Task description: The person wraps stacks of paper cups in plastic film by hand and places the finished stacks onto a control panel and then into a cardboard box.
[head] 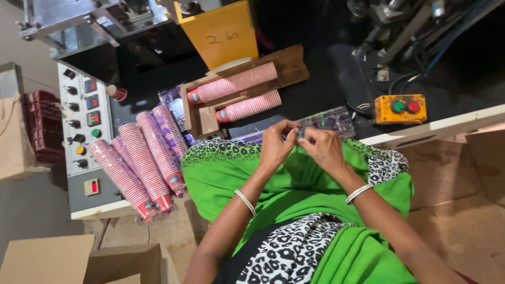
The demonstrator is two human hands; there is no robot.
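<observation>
Both hands pinching a clear plastic bag over the lap

Left hand (277, 142) and right hand (323, 147) each grasp the clear plastic bag (329, 122); sleeved red paper cup stacks (139, 163) lie at nine o'clock.

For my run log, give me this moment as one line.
left hand: pinching clear plastic sleeve | right hand: pinching same sleeve | nearby: cup stacks beside control panel
</observation>
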